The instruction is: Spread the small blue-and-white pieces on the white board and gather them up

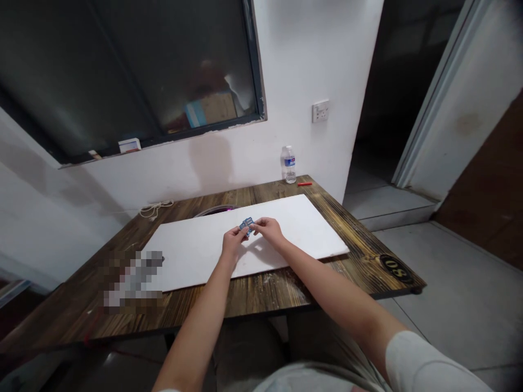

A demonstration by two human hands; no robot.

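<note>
A small blue, patterned, card-like piece (247,222) is held up above a white board (196,250), between my two hands. My left hand (233,239) pinches its lower left side between thumb and fingers. From the right, my right hand (267,228) has its thumb and fingertips closed on the other edge. The fingers cover part of the piece, and its exact kind is too small to make out. Both hands cast a shadow on the board beneath them.
The board lies on a dark wooden table (261,294). At the back stand a water bottle (290,165) and a red pen-like stick (304,184). A white cable (155,208) lies at the back left. A blurred-out patch covers the board's left end.
</note>
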